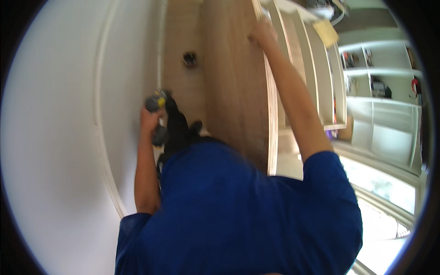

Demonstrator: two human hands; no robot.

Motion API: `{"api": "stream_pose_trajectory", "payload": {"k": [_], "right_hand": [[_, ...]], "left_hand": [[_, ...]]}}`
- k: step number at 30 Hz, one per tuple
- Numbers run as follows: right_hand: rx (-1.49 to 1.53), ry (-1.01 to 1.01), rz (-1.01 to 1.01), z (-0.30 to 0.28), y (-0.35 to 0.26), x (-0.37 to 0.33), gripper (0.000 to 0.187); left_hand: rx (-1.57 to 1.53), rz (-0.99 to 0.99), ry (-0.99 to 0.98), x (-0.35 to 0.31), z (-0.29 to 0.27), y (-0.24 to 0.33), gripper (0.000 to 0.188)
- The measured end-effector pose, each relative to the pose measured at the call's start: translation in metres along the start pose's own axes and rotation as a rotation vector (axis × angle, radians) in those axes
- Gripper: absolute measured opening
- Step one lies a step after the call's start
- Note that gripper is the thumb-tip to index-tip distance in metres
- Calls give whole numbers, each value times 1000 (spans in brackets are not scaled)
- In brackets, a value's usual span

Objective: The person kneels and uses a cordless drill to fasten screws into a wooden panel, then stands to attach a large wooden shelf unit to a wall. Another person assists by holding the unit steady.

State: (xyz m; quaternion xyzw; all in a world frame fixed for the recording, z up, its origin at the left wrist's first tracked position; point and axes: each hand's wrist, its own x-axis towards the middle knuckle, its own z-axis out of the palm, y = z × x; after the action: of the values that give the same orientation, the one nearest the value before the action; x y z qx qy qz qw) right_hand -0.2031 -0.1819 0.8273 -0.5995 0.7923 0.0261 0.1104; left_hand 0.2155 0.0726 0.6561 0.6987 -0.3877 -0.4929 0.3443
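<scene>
My left hand (150,120) is wrapped round the grip of a dark grey and yellow cordless drill (153,104), held low beside my leg, close to the white wall. My right hand (263,33) is closed at the far end of the upper edge of a brown plywood panel (236,87). Its fingertips are too blurred to make out in detail. The panel stands upright along my right side, and its pale layered edge runs toward me.
The white wall (59,110) with a pale trim strip bounds my left. A small dark round object (189,59) lies on the wooden floor (181,27). Past the panel are pale wooden compartments (323,68), with a yellow sheet (326,33) on top. White shelves (389,73) and a window stand farther right.
</scene>
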Motion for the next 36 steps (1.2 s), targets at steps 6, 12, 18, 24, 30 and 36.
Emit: {"api": "stream_pose_trajectory", "payload": {"k": [6, 12, 18, 24, 30, 36], "right_hand": [[-86, 13, -85, 32, 29, -122, 95], [139, 94, -112, 23, 41, -304, 101], [112, 101, -3, 19, 20, -316, 98], [176, 83, 36, 3, 7, -344, 98], [261, -143, 124, 10, 39, -462, 111], [324, -97, 75, 11, 58, -469, 106]], "left_hand": [[-244, 2, -105, -6, -12, 0, 33], [-189, 15, -194, 1, -15, 0, 40], [-282, 52, -432, -33, -8, 73, 48], [-347, 121, -537, -54, -10, 115, 54], [-300, 87, -546, -43, -13, 96, 57], [-219, 88, -340, -32, -7, 68, 48]]}}
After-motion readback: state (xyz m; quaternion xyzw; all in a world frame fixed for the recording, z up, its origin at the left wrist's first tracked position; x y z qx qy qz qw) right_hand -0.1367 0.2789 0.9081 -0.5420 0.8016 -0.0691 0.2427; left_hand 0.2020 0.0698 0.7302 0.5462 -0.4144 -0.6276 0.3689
